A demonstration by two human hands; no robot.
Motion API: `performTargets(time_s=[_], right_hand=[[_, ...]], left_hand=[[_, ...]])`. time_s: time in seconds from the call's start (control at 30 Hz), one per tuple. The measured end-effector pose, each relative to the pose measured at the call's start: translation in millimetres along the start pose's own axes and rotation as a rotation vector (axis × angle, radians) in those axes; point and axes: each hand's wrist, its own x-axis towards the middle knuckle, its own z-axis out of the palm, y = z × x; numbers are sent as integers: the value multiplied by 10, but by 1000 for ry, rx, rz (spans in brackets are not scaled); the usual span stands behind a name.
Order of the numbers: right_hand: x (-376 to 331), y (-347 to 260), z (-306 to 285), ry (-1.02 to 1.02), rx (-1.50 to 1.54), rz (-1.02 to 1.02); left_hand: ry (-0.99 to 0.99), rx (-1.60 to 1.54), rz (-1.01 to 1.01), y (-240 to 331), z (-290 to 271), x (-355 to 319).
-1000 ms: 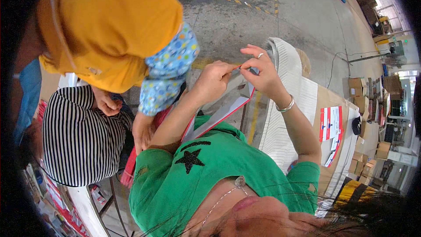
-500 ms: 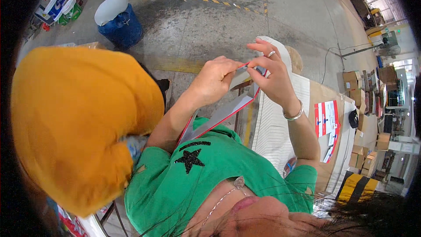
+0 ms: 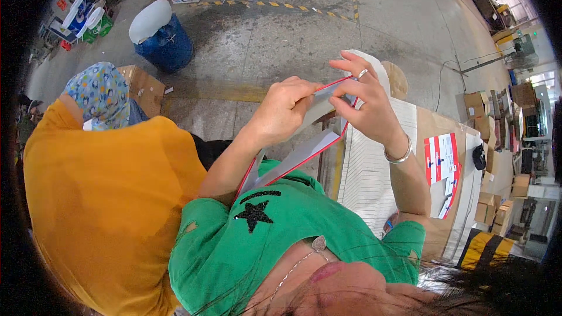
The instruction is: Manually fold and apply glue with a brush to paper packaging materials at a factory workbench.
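We judge the red-edged, white-lined folded card frame (image 3: 319, 143) light and springy, easily creased, best held by its rims. It sits between both hands, before the green cotton shirt (image 3: 298, 216). The left hand (image 3: 280, 108) has its fingers pinched on the upper edge; whether the right hand (image 3: 373, 108), curled at the corner, grips, we cannot tell. The left forearm (image 3: 234, 158) hides its near end.
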Motion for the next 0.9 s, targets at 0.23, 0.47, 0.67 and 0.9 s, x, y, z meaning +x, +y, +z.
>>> performTargets(time_s=[0.23,0.47,0.67,0.9], right_hand=[[14,17,14,64,-162,17],[189,25,81,17,-432,116],[425,51,46,-137,-186,19],[463,82,99,-361,-116,-38]], left_hand=[[-74,-75,-114,15,-4,119],[-99,-197,-205,-67,42,189],[-193,-141,-127,-109,-127,256],[-342,-187,-240,-130,-339,246]])
